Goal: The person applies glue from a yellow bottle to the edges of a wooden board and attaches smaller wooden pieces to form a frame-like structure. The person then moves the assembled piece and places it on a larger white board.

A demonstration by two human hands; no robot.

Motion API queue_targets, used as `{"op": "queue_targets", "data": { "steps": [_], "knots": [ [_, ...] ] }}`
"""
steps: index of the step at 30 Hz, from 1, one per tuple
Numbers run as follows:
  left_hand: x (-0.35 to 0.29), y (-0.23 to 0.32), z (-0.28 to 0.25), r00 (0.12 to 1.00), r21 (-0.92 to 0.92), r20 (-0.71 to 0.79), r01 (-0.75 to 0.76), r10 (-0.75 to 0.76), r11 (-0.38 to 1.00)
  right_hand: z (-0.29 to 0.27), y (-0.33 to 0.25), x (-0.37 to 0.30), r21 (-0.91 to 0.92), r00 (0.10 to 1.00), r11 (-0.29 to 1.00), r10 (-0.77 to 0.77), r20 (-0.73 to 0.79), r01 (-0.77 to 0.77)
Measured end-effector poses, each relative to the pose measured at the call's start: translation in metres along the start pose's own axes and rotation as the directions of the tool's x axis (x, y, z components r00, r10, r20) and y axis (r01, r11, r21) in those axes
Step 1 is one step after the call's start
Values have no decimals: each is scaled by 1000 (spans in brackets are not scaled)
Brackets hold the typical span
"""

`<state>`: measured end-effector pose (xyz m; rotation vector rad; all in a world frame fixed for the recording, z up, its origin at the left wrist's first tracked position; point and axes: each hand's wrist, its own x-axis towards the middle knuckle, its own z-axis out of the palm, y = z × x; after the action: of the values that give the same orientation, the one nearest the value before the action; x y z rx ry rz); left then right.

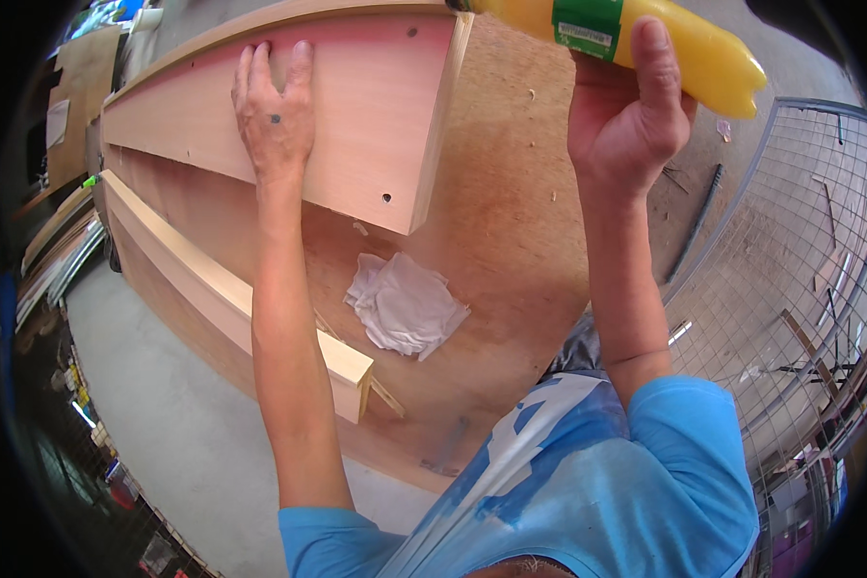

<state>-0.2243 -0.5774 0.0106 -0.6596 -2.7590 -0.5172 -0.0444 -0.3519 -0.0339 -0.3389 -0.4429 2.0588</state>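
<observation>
shows nothing legible: around the yellow bottle (700, 60), a green label (588, 12) with a white patch (586, 40) of unreadable print; below the bottle, on a blue shirt (636, 472), white shapes (522, 438), unclear as lettering.

Yellow bottle (597, 27) cut off at top, right fingers (656, 69) mostly hidden

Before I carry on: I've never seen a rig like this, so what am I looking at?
No machine here, just a person working bare-handed. The picture comes from a wide fisheye camera worn on their head, looking down, so straight edges bend toward the rim. The left hand rests on a pinkish, raised-edged wooden panel. The right hand holds a yellow plastic bottle with a green label. On the brown wooden board lie a crumpled white cloth and a long, pale wooden beam.
</observation>
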Motion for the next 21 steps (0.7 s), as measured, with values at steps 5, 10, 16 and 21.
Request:
{"op": "queue_targets", "data": {
  "steps": [5, 10, 16, 21],
  "knots": [
    [0, 3, 1, 1000, 0, 6, 4, -4, 1000, -2, -3, -4, -10, 1000, 1000, -13, -5, 13],
    [0, 3, 0, 1000, 8, -2, -13, 13, 1000, -3, 0, 2, -14, 1000, 1000, -15, -24, 14],
    [-1, 1, 0, 1000, 9, 2, -13, 13, 1000, -4, -6, -10, -22, 1000, 1000, -8, -20, 8],
    [-1, 4, 0, 1000, -11, 10, 10, -10, 1000, -8, -2, -4, -13, 999, 1000, -11, -44, 10]
  ]
}}
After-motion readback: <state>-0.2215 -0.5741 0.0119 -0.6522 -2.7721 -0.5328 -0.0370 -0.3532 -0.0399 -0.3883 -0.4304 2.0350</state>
